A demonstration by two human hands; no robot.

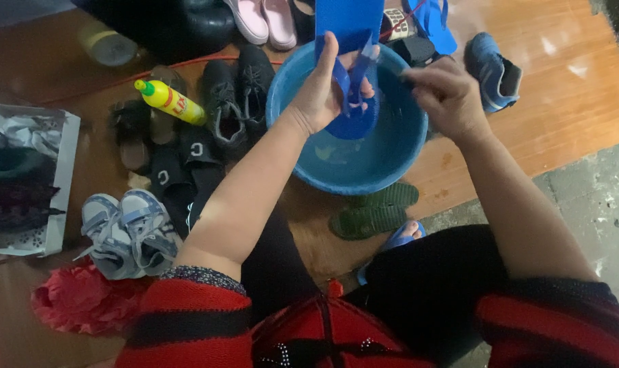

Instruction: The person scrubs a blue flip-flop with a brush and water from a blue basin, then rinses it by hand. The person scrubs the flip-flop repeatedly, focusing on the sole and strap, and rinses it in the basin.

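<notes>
From the head view, my left hand (321,95) grips a blue sandal (350,41) by its straps, fingers closed round them, heel end dipping into the blue basin (302,163). My right hand (445,95) is curled shut on something dark at the rim; I cannot tell what, perhaps a brush. To scrub well I'd judge the sandal should stay low over the basin, sole turned toward my right hand, grip firm at the straps. A yellow bottle (169,102) lies near, left of the basin, among black shoes (238,95).
</notes>
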